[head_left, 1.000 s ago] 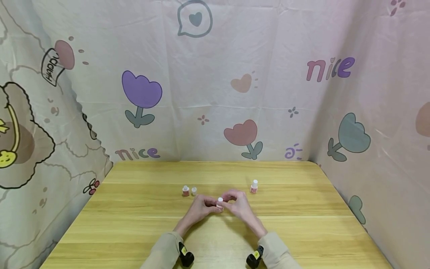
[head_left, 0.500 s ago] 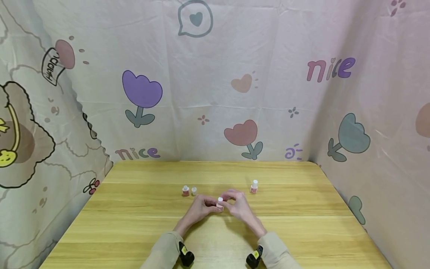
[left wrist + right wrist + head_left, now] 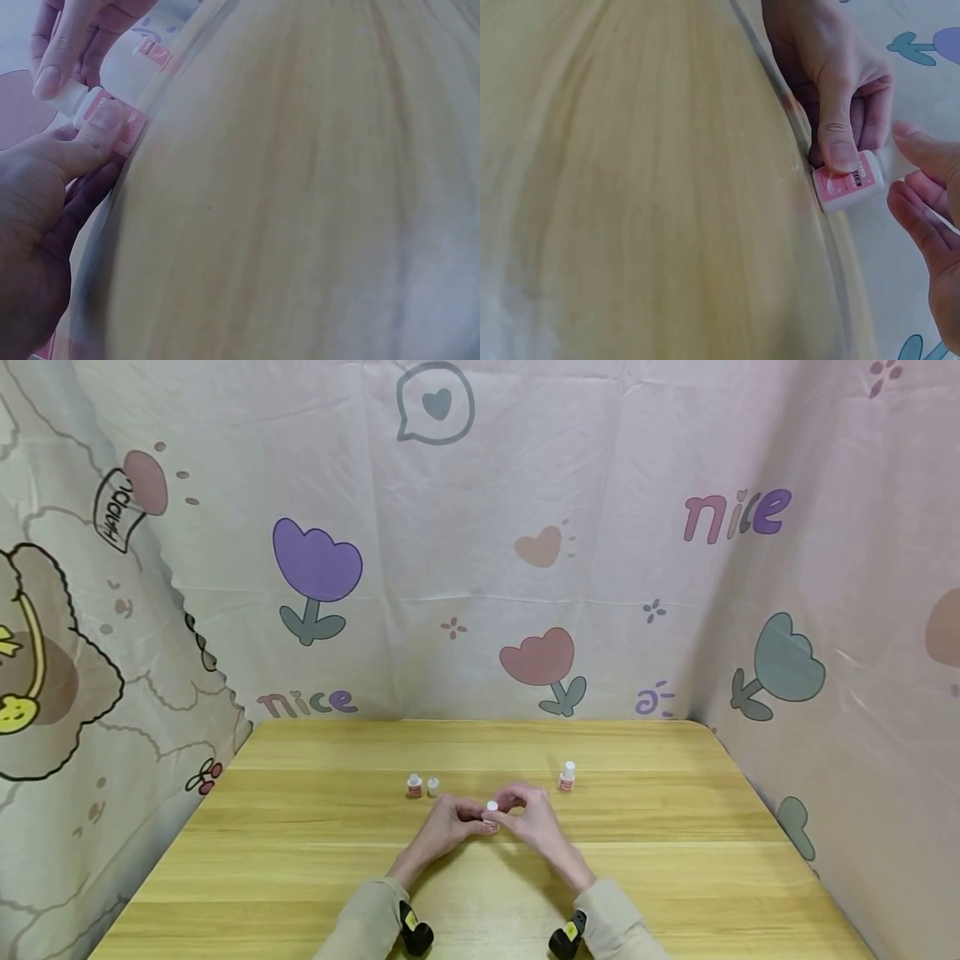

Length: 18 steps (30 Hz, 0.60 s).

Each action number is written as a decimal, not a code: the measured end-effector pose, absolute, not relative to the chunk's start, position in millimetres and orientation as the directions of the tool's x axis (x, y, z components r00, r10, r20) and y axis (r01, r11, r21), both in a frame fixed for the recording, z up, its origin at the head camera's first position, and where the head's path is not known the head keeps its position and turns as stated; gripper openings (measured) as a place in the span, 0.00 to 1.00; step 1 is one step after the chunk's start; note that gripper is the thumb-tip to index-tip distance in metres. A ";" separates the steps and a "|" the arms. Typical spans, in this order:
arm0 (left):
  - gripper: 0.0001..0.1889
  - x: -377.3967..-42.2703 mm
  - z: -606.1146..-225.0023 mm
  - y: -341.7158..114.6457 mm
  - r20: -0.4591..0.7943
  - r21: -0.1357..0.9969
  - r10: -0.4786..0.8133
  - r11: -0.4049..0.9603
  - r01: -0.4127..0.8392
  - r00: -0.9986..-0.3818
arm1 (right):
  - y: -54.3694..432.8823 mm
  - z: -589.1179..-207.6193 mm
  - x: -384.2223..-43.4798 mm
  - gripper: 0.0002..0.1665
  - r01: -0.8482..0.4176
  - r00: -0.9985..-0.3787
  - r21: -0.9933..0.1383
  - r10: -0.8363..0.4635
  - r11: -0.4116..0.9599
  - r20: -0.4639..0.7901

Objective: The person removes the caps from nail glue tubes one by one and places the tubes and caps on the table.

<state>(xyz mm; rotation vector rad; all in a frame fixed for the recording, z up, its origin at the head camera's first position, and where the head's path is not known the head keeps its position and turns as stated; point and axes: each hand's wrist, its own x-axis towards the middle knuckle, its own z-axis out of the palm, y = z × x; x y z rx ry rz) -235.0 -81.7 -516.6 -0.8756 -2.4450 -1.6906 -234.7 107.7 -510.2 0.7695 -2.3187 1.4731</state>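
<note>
Near the middle of the table, both hands meet at a small white bottle [image 3: 846,193] with a pink label. My left hand [image 3: 446,825] grips its body, the thumb lying over the label. From the other side, my right hand [image 3: 536,820] pinches the white cap [image 3: 67,97] at the top between thumb and fingers. The bottle stands upright in the head view, with its base down at the wooden table [image 3: 480,885]. Part of the label is hidden behind the left thumb.
Beyond the left hand stands a similar bottle [image 3: 415,788] without its cap, a loose white cap [image 3: 433,787] beside it. Another bottle [image 3: 567,777], capped, stands further back to the right. A patterned cloth [image 3: 450,527] hangs behind the table.
</note>
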 end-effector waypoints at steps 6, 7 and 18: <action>0.07 -236.1 -520.3 -81.7 0.333 0.847 0.414 0.263 0.461 -0.847 | 106.5 -509.5 -234.6 0.08 -0.587 -0.809 -0.740 -0.271 0.328 0.521; 0.07 -237.6 -522.8 -81.8 0.325 0.849 0.411 0.269 0.454 -0.852 | 106.8 -509.7 -234.8 0.08 -0.589 -0.807 -0.738 -0.274 0.329 0.523; 0.09 -248.2 -535.9 -86.3 0.296 0.873 0.431 0.239 0.425 -0.852 | 110.9 -510.6 -235.8 0.07 -0.582 -0.810 -0.745 -0.319 0.327 0.492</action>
